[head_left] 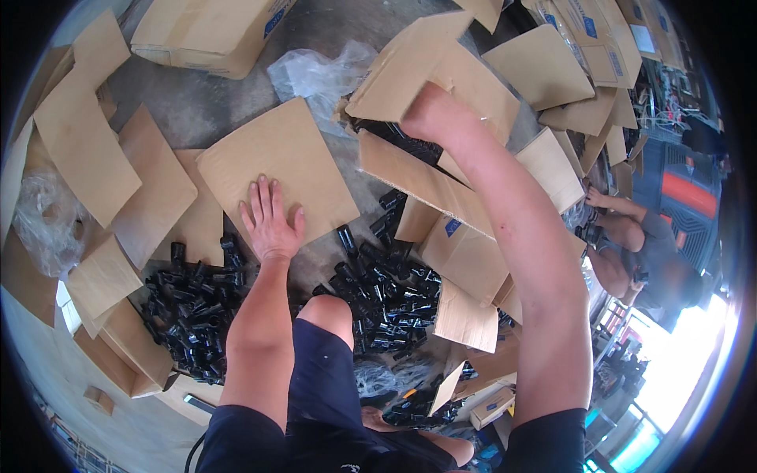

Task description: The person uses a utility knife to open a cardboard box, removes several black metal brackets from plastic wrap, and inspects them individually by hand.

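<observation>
My left hand (272, 219) lies flat, fingers spread, on a square sheet of cardboard (236, 169). Up and to the right, my right hand (432, 114) reaches to the opening of a cardboard box (402, 67), beside its raised flap. The fingers of that hand are hidden behind the flap, so whatever they touch does not show. Black parts (402, 142) are visible inside this box below the hand. Between my arms, a heap of short black tube-like parts (386, 296) lies on the floor, and a second heap (193, 315) lies left of my left forearm.
A closed cardboard box (209, 35) and clear plastic bags (319, 75) lie at the far side. Opened cartons (87, 158) crowd the left, and more cartons (544, 67) stand at the right. Another person (643, 252) sits low at the far right.
</observation>
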The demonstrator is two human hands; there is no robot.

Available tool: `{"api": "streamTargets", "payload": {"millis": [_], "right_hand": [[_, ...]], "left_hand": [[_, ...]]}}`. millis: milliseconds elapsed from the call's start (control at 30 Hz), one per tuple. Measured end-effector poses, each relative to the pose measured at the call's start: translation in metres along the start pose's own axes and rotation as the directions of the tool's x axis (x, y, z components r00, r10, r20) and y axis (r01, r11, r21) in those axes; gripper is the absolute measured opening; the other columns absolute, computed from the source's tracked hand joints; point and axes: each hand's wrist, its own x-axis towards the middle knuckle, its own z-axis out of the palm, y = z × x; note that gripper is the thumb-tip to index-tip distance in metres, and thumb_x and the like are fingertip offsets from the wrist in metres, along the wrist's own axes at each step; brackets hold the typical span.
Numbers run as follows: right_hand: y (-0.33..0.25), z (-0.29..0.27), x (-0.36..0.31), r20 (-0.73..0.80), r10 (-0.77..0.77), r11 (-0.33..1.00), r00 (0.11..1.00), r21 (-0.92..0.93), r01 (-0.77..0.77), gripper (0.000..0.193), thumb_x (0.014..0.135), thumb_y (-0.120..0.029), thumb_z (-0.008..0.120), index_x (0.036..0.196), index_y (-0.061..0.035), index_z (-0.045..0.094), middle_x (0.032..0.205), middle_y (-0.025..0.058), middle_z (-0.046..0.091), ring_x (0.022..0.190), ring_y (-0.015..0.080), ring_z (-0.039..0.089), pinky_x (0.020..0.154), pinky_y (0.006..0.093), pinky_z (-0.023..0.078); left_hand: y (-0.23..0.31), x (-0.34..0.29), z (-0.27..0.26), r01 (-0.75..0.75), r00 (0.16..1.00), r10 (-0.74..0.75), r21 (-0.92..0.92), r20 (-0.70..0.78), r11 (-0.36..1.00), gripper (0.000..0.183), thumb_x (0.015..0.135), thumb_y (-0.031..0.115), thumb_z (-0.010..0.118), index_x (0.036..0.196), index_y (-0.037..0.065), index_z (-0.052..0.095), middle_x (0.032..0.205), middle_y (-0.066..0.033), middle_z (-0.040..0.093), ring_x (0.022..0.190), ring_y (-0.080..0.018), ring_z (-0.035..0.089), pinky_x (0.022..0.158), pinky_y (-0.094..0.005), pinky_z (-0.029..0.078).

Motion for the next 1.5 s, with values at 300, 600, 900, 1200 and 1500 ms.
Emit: {"api": "streamTargets", "payload": {"millis": [300, 600, 900, 1200, 1500], "right_hand": [[0.008, 0.017, -0.015, 0.061, 0.033, 0.999, 0.998, 0.027, -0.035, 0.041, 0.102, -0.013, 0.055, 0.143, -0.0137, 0.059, 0.141, 0.0109, 0.063, 0.132, 0.029, 0.058, 0.108, 0.04, 0.05], [0.025, 0.002, -0.002, 0.395, -0.053, 0.999, 0.917, 0.012, 0.053, 0.047, 0.101, -0.005, 0.049, 0.148, -0.0038, 0.051, 0.137, 0.0151, 0.064, 0.068, 0.0256, 0.074, 0.067, 0.0328, 0.063], [-0.001, -0.029, 0.013, 0.545, -0.032, 0.9, 0.838, -0.349, 0.261, 0.066, 0.083, -0.009, 0.077, 0.146, -0.0103, 0.057, 0.14, 0.0108, 0.064, 0.128, 0.028, 0.062, 0.108, 0.0385, 0.051], [0.02, 0.008, -0.003, 0.313, 0.05, 0.896, 0.948, 0.406, -0.181, 0.056, 0.093, -0.021, 0.067, 0.146, -0.0101, 0.054, 0.143, 0.0104, 0.062, 0.132, 0.0284, 0.058, 0.11, 0.04, 0.049], [0.019, -0.007, 0.006, 0.554, 0.115, -0.155, 0.825, 0.83, -0.536, 0.044, 0.107, -0.025, 0.05, 0.146, -0.0048, 0.05, 0.142, 0.0154, 0.06, 0.127, 0.0271, 0.063, 0.105, 0.0391, 0.055]], "left_hand": [[-0.002, 0.0, -0.003, 0.009, 1.0, -0.009, -0.015, 0.015, 1.0, 0.082, 0.092, 0.048, 0.057, 0.161, 0.011, 0.032, 0.171, -0.0104, 0.023, 0.159, -0.0302, 0.017, 0.126, -0.0581, 0.01], [0.001, 0.002, -0.003, -0.007, 1.0, 0.007, -0.014, 0.007, 1.0, 0.081, 0.093, 0.049, 0.056, 0.16, 0.011, 0.033, 0.171, -0.0113, 0.022, 0.159, -0.0306, 0.016, 0.126, -0.0581, 0.009], [0.0, 0.001, -0.003, 0.0, 1.0, 0.0, -0.019, 0.013, 1.0, 0.081, 0.093, 0.048, 0.057, 0.161, 0.011, 0.032, 0.172, -0.0096, 0.021, 0.159, -0.0298, 0.015, 0.127, -0.0582, 0.009], [-0.003, 0.001, -0.004, -0.003, 1.0, 0.004, -0.016, 0.012, 1.0, 0.082, 0.093, 0.049, 0.057, 0.161, 0.011, 0.032, 0.172, -0.0109, 0.021, 0.159, -0.0308, 0.016, 0.126, -0.0589, 0.01], [-0.003, 0.001, -0.001, 0.0, 1.0, 0.0, -0.023, 0.021, 1.0, 0.082, 0.093, 0.05, 0.056, 0.161, 0.012, 0.032, 0.171, -0.01, 0.022, 0.159, -0.0305, 0.017, 0.126, -0.0588, 0.01]]}}
